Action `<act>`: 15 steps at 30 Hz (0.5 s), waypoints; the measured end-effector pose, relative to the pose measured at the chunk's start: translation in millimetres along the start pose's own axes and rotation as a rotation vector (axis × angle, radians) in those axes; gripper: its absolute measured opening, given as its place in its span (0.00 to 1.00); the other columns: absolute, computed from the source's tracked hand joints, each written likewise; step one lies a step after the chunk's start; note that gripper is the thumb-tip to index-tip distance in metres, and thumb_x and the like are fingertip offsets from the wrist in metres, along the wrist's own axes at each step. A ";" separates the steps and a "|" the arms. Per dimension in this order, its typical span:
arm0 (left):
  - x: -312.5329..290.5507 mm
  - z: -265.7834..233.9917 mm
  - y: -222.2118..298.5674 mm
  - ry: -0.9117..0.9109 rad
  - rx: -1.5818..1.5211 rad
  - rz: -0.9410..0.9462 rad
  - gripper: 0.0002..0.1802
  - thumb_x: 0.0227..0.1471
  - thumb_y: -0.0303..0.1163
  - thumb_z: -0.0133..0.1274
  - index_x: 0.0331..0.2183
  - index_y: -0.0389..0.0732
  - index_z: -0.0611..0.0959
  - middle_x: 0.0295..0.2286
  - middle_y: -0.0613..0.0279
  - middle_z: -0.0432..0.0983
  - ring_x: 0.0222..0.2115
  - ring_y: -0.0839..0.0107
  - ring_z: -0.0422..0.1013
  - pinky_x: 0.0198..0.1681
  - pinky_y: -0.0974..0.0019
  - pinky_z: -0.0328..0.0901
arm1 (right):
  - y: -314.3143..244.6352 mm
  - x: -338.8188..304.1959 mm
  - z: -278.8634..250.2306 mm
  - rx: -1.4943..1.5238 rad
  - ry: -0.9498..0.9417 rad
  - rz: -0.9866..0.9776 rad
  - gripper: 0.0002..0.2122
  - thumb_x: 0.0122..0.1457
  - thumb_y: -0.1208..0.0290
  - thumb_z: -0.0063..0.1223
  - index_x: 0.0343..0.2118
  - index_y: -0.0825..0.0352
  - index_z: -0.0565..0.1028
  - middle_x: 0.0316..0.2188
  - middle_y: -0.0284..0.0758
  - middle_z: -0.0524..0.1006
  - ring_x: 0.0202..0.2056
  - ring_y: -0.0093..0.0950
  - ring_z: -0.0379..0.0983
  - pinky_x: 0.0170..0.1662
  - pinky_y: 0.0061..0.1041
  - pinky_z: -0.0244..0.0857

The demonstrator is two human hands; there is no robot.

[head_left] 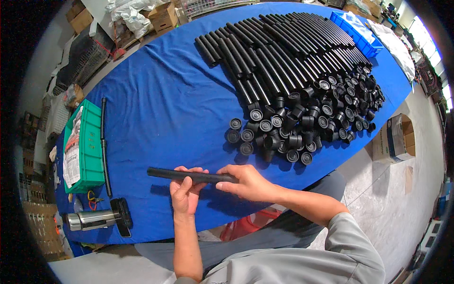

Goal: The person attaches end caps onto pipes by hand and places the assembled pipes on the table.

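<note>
A black tube (pixel 162 173) is held level above the near edge of the table, its left end free. My left hand (pixel 186 193) is closed round its middle, with the thumb along the near side. The fingers of my right hand (pixel 249 183) are closed round its right end, and they hide whether a cap sits there. Beyond my hands lies a heap of short black caps (pixel 302 120) with ringed round faces. Behind the caps, many black tubes (pixel 279 42) lie side by side in overlapping rows.
On the left stand a green crate (pixel 92 146) with newspaper, a long thin black rod (pixel 103 142) and a steel flask (pixel 92 220) beside a phone-like black object (pixel 121 217). A blue basket (pixel 357 34) stands far right on the blue tablecloth (pixel 156 104). An open carton (pixel 395 138) is on the floor.
</note>
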State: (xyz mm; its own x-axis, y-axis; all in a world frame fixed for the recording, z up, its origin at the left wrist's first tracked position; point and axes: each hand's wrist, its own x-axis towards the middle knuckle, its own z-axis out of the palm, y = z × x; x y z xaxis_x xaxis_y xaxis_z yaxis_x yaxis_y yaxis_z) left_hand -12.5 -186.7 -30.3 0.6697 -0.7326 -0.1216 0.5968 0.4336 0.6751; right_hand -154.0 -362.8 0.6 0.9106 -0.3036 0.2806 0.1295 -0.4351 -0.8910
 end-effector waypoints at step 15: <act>-0.2 -0.3 -3.1 -0.034 0.054 0.021 0.18 0.55 0.25 0.56 0.47 0.40 0.70 0.44 0.41 0.75 0.47 0.45 0.74 0.46 0.49 0.76 | 4.9 4.9 -5.2 0.642 -0.311 0.725 0.15 0.57 0.63 0.60 0.38 0.72 0.76 0.28 0.46 0.77 0.31 0.42 0.76 0.32 0.35 0.69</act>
State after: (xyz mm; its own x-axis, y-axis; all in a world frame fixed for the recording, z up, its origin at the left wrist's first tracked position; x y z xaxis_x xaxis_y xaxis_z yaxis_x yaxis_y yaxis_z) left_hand -14.4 -187.7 -32.6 0.6657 -0.7416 -0.0828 0.5576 0.4206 0.7157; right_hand -151.0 -370.8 -0.6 0.9033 -0.0400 -0.4272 -0.3914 0.3310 -0.8586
